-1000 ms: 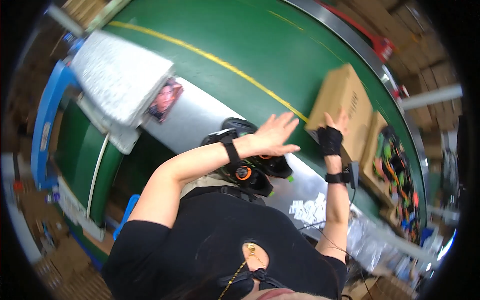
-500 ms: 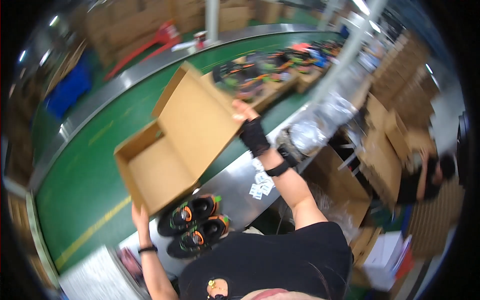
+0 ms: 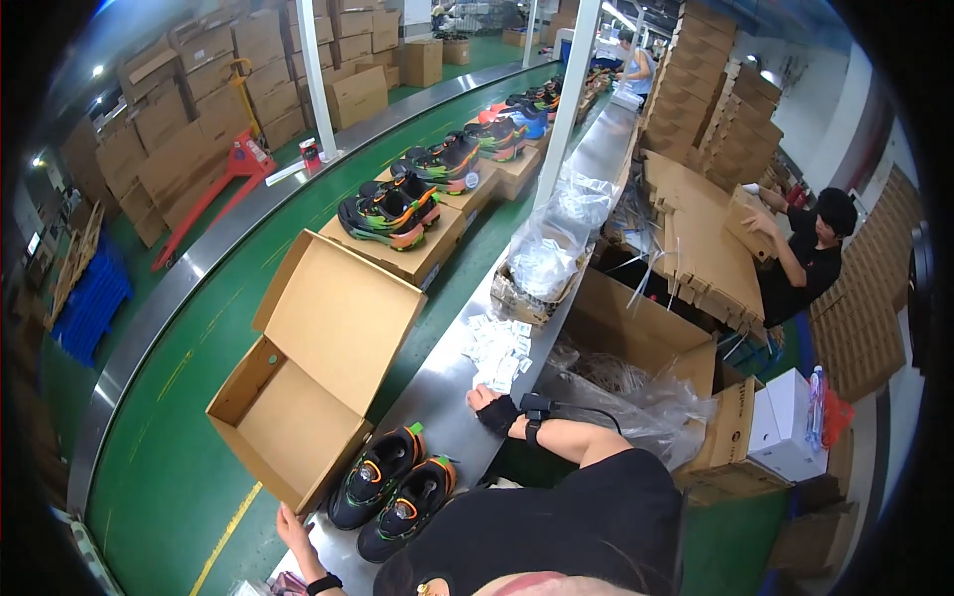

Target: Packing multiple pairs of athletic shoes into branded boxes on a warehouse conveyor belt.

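Note:
My left hand [image 3: 297, 536] has its fingers against the near corner of an open cardboard shoebox [image 3: 298, 417], gripping its edge. The lid stands raised and nothing lies inside. My right hand [image 3: 484, 400], in a black fingerless glove, is at the near edge of a pile of small white sachets [image 3: 500, 348]. Its fingers are curled, and whatever they pinch is hidden. Between my arms, on the metal table [image 3: 427, 397], lies a pair of black sneakers with orange and green trim: the left one [image 3: 376, 477] and the right one [image 3: 407, 510].
A green conveyor belt [image 3: 169, 427] runs along the left, carrying shoes on boxes [image 3: 397, 214]. Clear plastic bags [image 3: 545, 260] fill a carton beyond the sachets. A large open carton [image 3: 646, 328] stands at right. A co-worker [image 3: 810, 248] handles cardboard farther right.
The shoebox has come down and left onto the belt. My right hand has left its lid and moved down to the sachets. My left hand stays at the near corner.

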The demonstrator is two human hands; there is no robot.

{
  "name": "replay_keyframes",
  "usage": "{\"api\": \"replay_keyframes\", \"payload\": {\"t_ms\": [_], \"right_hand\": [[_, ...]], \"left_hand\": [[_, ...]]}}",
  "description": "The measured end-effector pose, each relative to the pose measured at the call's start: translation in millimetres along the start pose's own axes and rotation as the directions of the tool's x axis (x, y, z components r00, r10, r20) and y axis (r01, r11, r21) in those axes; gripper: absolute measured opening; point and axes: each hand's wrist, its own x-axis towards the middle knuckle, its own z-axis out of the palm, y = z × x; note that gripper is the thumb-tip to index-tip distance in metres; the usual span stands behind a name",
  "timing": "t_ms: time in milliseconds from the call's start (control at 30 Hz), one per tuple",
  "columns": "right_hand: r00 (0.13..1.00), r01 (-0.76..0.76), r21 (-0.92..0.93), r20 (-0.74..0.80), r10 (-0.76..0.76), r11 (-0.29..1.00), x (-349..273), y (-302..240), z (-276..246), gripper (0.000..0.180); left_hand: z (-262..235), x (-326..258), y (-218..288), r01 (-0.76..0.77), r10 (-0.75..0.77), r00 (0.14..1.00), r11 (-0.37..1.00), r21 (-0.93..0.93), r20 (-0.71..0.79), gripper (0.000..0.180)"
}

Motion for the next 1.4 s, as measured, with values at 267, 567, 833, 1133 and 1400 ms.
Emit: {"api": "replay_keyframes", "payload": {"t_ms": [267, 567, 833, 1133, 1400], "right_hand": [[0.844, 0.278, 0.449, -0.536, 0.007, 0.849, 76, -96, -67, 0.008], [0.883, 0.399, 0.566, -0.024, -0.469, 0.722, 132, -248, 1, 0.054], [0.599, 0.560, 0.251, 0.536, -0.595, 0.790, 73, -281, 11, 0.058], [0.542, 0.527, 0.344, 0.569, -0.619, 0.777, 68, -286, -26, 0.067], [0.434, 0.322, 0.942, -0.056, -0.899, 0.097, 73, -342, -95, 0.072]], "left_hand": [[-185, 5, -88, -0.129, 0.102, 0.962, 0.988, -0.090, -0.254, 0.044], [-326, -22, -201, -0.392, 0.580, 0.692, 0.802, 0.451, -0.429, 0.036], [-395, -78, -245, -0.303, 0.889, 0.326, 0.421, 0.855, -0.322, 0.030], [-443, -101, -139, -0.106, 0.723, 0.534, 0.572, 0.813, -0.439, 0.037], [-99, -84, 93, -0.373, 0.827, 0.513, 0.456, 0.808, -0.229, 0.037]]}}
